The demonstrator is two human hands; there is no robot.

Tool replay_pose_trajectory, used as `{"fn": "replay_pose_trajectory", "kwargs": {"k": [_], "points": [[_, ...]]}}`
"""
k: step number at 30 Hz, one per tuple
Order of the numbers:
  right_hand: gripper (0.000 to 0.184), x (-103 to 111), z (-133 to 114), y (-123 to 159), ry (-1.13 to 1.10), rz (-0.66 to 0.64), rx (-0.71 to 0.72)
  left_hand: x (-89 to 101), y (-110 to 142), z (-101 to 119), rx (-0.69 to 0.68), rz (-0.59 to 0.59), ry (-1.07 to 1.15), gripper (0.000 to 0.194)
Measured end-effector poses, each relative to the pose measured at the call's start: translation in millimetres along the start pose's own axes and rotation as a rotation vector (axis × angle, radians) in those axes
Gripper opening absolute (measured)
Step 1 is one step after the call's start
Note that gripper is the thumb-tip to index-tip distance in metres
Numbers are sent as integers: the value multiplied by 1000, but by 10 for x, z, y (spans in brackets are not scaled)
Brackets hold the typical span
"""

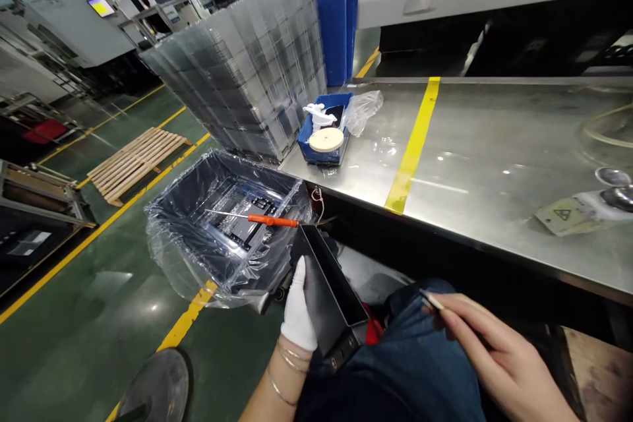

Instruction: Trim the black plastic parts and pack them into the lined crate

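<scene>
My left hand, in a white glove, is closed around the side of a long black rectangular housing. The housing is hollow, tilted over my lap, and its near end has small openings. My bare right hand pinches a small thin piece between thumb and forefinger, apart from the housing; its kind is too small to make out. Beyond the housing's far end, an orange-handled tool with a thin metal shaft extends over a dark bin lined with clear plastic. Black parts lie inside that bin.
A steel table with a yellow tape stripe runs along the right. On it stands a blue tray with a round cream disc and white cloth. Stacked clear trays rise behind the bin. A wooden pallet lies on the floor.
</scene>
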State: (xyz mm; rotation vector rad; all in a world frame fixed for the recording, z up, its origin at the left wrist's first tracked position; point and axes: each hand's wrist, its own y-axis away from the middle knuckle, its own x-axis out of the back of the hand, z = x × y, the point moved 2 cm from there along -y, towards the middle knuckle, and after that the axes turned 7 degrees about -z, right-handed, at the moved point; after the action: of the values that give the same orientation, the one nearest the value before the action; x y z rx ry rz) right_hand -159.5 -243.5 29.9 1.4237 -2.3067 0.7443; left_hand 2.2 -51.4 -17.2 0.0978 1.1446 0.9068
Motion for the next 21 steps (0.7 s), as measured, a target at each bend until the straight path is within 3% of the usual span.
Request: {"fn": "replay_pose_trajectory", "kwargs": {"k": [2, 4, 8, 10, 11, 13, 15, 18, 21], "points": [[21, -48, -89, 40, -100, -179, -1, 46, -5, -2, 55, -16, 132, 49], [21, -127, -174, 63, -183, -340, -18, 55, -13, 4, 35, -22, 230, 40], [26, -223, -252, 89, -236, -578, -19, 15, -6, 22, 20, 101, 273, 40], [25, -221, -264, 116, -240, -629, 7, -20, 1, 49, -26, 94, 269, 44], [22, -211, -268, 129, -231, -590, 16, -38, 2, 64, -68, 63, 258, 45], [21, -196, -280, 153, -188, -383, 23, -68, 3, 77, -136, 27, 233, 45], [30, -228, -300, 183, -142, -192, 47, -90, 3, 59, -162, 50, 226, 44], [41, -352, -293, 220, -131, -99, 99, -119, -2, 10, -136, 78, 227, 48], [38, -422, -207, 243, -118, -34, 69, -121, -3, 3, -165, 86, 213, 47]]}}
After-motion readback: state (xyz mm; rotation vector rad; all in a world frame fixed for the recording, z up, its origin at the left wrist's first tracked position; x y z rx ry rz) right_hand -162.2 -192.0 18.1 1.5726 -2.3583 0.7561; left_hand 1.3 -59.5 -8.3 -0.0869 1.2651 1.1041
